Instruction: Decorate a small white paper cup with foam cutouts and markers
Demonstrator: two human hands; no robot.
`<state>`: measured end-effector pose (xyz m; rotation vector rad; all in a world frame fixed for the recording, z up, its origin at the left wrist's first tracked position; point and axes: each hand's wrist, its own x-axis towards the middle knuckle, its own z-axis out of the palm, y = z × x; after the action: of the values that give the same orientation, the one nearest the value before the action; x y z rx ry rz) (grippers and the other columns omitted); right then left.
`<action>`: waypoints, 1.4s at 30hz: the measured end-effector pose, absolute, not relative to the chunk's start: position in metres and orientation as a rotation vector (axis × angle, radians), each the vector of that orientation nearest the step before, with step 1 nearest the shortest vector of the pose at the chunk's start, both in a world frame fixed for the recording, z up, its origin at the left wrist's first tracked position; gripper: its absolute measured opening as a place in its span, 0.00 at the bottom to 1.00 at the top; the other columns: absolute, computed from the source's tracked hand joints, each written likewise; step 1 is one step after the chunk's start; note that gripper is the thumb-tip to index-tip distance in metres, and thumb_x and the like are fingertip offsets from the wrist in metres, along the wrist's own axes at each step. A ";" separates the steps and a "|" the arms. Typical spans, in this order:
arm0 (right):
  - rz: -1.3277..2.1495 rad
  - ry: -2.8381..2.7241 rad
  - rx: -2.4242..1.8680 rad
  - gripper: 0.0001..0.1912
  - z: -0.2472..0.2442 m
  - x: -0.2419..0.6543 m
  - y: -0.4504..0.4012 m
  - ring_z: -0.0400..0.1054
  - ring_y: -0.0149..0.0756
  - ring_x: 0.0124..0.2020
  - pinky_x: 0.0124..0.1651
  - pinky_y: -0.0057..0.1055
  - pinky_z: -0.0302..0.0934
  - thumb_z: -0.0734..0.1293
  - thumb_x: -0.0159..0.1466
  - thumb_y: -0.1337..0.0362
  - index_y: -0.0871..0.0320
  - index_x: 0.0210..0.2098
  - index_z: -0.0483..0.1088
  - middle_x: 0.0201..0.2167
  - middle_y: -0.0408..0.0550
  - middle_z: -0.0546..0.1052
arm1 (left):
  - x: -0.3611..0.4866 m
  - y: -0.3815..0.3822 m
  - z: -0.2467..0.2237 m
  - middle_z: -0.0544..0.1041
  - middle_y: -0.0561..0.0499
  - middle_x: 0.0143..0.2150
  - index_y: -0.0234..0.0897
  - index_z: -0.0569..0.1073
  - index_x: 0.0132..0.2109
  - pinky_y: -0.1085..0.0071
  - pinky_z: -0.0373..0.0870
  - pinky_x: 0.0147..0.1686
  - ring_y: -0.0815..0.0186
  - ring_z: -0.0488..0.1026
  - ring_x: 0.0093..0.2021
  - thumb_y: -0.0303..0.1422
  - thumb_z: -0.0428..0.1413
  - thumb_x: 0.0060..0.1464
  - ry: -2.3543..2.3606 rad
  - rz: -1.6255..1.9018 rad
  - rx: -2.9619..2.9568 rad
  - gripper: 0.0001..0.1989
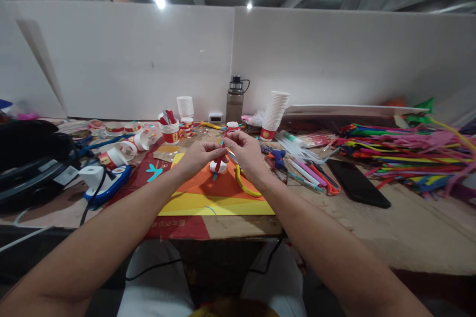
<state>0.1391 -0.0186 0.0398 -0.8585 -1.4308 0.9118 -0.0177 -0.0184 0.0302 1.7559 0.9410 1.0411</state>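
- Lower centre: yellow sheet (226, 207), partly under an orange sheet (199, 187).
- Centre: yellow-handled scissors (241, 186), near the right hand (243, 151).
- Centre: left hand (204, 154) and right hand, fingertips pinching a red strip (219, 162) above a small white round piece (223, 168).
- Upper centre: bottle (234, 102).

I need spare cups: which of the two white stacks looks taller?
The cup stack right of the bottle, beyond the right hand: its column rises higher than the other stack, left of the bottle.
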 end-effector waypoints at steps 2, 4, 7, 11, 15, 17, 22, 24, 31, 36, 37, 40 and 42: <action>0.917 -1.433 -0.859 0.10 0.040 0.138 -0.019 0.65 0.30 0.30 0.36 0.28 0.60 0.70 0.54 0.58 0.59 0.30 0.71 0.27 0.42 0.74 | -0.017 -0.019 0.030 0.79 0.47 0.29 0.32 0.79 0.32 0.72 0.63 0.32 0.69 0.69 0.27 0.47 0.59 0.52 0.944 1.049 1.747 0.20; 0.924 -1.432 -0.858 0.11 0.040 0.138 -0.018 0.66 0.30 0.30 0.36 0.28 0.60 0.70 0.53 0.59 0.59 0.31 0.71 0.28 0.43 0.75 | -0.017 -0.019 0.030 0.79 0.48 0.29 0.32 0.78 0.32 0.72 0.63 0.32 0.70 0.68 0.27 0.47 0.59 0.52 0.939 1.052 1.746 0.19; 0.910 -1.437 -0.867 0.10 0.040 0.138 -0.018 0.66 0.30 0.30 0.35 0.28 0.60 0.70 0.53 0.59 0.59 0.30 0.71 0.28 0.43 0.75 | -0.018 -0.018 0.029 0.79 0.48 0.29 0.33 0.79 0.31 0.72 0.62 0.32 0.70 0.68 0.27 0.47 0.59 0.53 0.935 1.047 1.762 0.19; 0.885 -1.450 -0.883 0.10 0.041 0.140 -0.018 0.65 0.29 0.29 0.34 0.28 0.59 0.68 0.55 0.58 0.59 0.28 0.71 0.26 0.42 0.74 | -0.019 -0.017 0.028 0.79 0.48 0.29 0.33 0.78 0.31 0.72 0.63 0.33 0.70 0.68 0.27 0.47 0.59 0.53 0.947 1.041 1.774 0.19; 0.881 -1.457 -0.882 0.10 0.042 0.140 -0.020 0.64 0.29 0.29 0.35 0.28 0.59 0.68 0.55 0.58 0.59 0.27 0.71 0.26 0.42 0.73 | -0.018 -0.019 0.029 0.79 0.48 0.29 0.33 0.78 0.32 0.72 0.63 0.33 0.69 0.70 0.27 0.46 0.58 0.53 0.947 1.042 1.780 0.18; 0.882 -1.458 -0.884 0.10 0.042 0.141 -0.020 0.64 0.29 0.28 0.34 0.28 0.59 0.68 0.55 0.58 0.60 0.27 0.71 0.26 0.42 0.73 | -0.017 -0.020 0.030 0.79 0.48 0.29 0.33 0.78 0.32 0.71 0.64 0.34 0.69 0.70 0.27 0.46 0.58 0.53 0.938 1.042 1.783 0.18; 0.867 -1.454 -0.878 0.10 0.041 0.140 -0.020 0.64 0.29 0.28 0.35 0.28 0.59 0.68 0.56 0.58 0.59 0.27 0.71 0.25 0.42 0.72 | -0.018 -0.019 0.030 0.80 0.48 0.30 0.33 0.78 0.32 0.72 0.63 0.32 0.69 0.69 0.27 0.46 0.58 0.53 0.935 1.045 1.782 0.18; 0.860 -1.450 -0.881 0.10 0.041 0.140 -0.019 0.64 0.29 0.28 0.34 0.28 0.59 0.68 0.56 0.58 0.59 0.27 0.71 0.25 0.42 0.72 | -0.018 -0.019 0.029 0.80 0.47 0.31 0.33 0.79 0.32 0.72 0.63 0.32 0.69 0.70 0.28 0.46 0.59 0.53 0.934 1.050 1.783 0.18; 0.825 -1.481 -0.886 0.09 0.041 0.141 -0.017 0.65 0.29 0.29 0.34 0.27 0.59 0.68 0.55 0.58 0.59 0.29 0.72 0.26 0.42 0.74 | -0.019 -0.019 0.031 0.77 0.51 0.26 0.33 0.78 0.31 0.72 0.61 0.33 0.71 0.67 0.26 0.45 0.58 0.54 0.950 1.024 1.820 0.17; 0.780 -1.499 -0.919 0.09 0.042 0.142 -0.016 0.65 0.30 0.28 0.34 0.28 0.59 0.68 0.55 0.58 0.59 0.27 0.72 0.25 0.42 0.74 | -0.019 -0.020 0.033 0.77 0.50 0.26 0.33 0.78 0.31 0.71 0.62 0.33 0.70 0.68 0.27 0.45 0.58 0.54 0.969 1.012 1.830 0.17; 0.776 -1.498 -0.921 0.09 0.042 0.142 -0.016 0.65 0.30 0.28 0.34 0.28 0.59 0.68 0.55 0.58 0.59 0.26 0.72 0.25 0.42 0.74 | -0.020 -0.019 0.033 0.77 0.50 0.26 0.33 0.79 0.32 0.71 0.62 0.33 0.70 0.68 0.26 0.45 0.58 0.54 0.970 1.012 1.832 0.17; 0.769 -1.481 -0.904 0.09 0.043 0.144 -0.014 0.66 0.30 0.29 0.36 0.29 0.60 0.69 0.55 0.58 0.59 0.27 0.72 0.26 0.42 0.75 | -0.022 -0.015 0.031 0.77 0.50 0.27 0.34 0.79 0.32 0.71 0.61 0.32 0.70 0.67 0.26 0.45 0.59 0.52 0.967 1.019 1.824 0.17; 0.766 -1.461 -0.883 0.10 0.043 0.146 -0.012 0.66 0.31 0.30 0.37 0.30 0.60 0.68 0.56 0.58 0.59 0.28 0.72 0.27 0.43 0.75 | -0.023 -0.012 0.030 0.78 0.50 0.28 0.34 0.79 0.32 0.71 0.62 0.32 0.70 0.67 0.26 0.46 0.60 0.51 0.963 1.028 1.815 0.17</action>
<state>0.1456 -0.0124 0.0434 -0.8829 -1.4609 0.7657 -0.0235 -0.0116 0.0298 1.8153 0.9628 1.0281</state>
